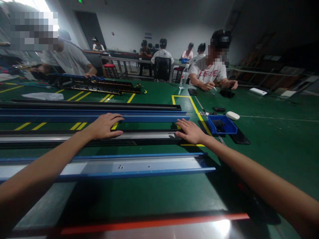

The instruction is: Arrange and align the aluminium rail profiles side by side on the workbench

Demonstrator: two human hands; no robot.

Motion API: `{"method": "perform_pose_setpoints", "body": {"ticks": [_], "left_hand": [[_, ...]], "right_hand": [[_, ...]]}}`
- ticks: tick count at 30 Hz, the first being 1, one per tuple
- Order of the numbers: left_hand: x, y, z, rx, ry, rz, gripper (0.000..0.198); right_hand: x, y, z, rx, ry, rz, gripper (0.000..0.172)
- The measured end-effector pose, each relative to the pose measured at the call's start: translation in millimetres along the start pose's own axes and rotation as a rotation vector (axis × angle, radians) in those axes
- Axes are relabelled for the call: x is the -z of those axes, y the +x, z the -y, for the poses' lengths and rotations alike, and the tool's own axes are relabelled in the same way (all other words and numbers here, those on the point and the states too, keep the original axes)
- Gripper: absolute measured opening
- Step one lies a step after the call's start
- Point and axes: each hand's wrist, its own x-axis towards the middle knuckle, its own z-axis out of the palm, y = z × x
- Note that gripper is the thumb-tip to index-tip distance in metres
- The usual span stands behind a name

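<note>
My left hand (107, 126) lies palm down with its fingers stretched out. Its fingertips reach a long blue rail (149, 118), and its thumb is over a black rail with a silver middle (147, 135). To the right, my right hand (190, 131) is in a similar pose near the ends of these two rails, fingers spread. Whether either hand presses on the rails or hovers just above, I cannot tell. Nearer to me lies a wide silver rail with blue edges (139, 165), with small holes in its face.
Beyond the blue rail lies a black rail (124, 106). A blue bin (222, 128) with dark parts sits right of my right hand, beside a white oval object (232, 115). An orange-edged strip (154, 224) is closest. People work across the green table (274, 132).
</note>
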Motion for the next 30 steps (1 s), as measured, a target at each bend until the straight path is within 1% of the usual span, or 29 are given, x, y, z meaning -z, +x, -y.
{"method": "perform_pose_setpoints", "body": {"ticks": [6, 15, 21, 26, 30], "left_hand": [[1.1, -0.4, -1.3, -0.001, -0.003, 0.000, 0.089], [-0.1, 2.1, 3.3, -0.013, 0.027, -0.002, 0.086], [-2.0, 4.8, 5.0, 0.001, 0.028, -0.021, 0.084], [0.0, 6.0, 4.7, 0.024, 0.024, -0.003, 0.087], [3.4, 5.9, 3.0, 0.054, 0.025, 0.022, 0.090]], "right_hand": [[-0.2, 2.7, -1.8, -0.001, 0.005, 0.027, 0.076], [2.9, 8.2, -1.5, -0.004, -0.012, 0.039, 0.074], [3.2, 13.5, -4.5, 0.013, -0.034, 0.048, 0.067], [3.8, 16.4, -5.6, 0.012, -0.036, 0.058, 0.060], [4.2, 17.6, -5.8, 0.010, -0.026, 0.082, 0.060]]}}
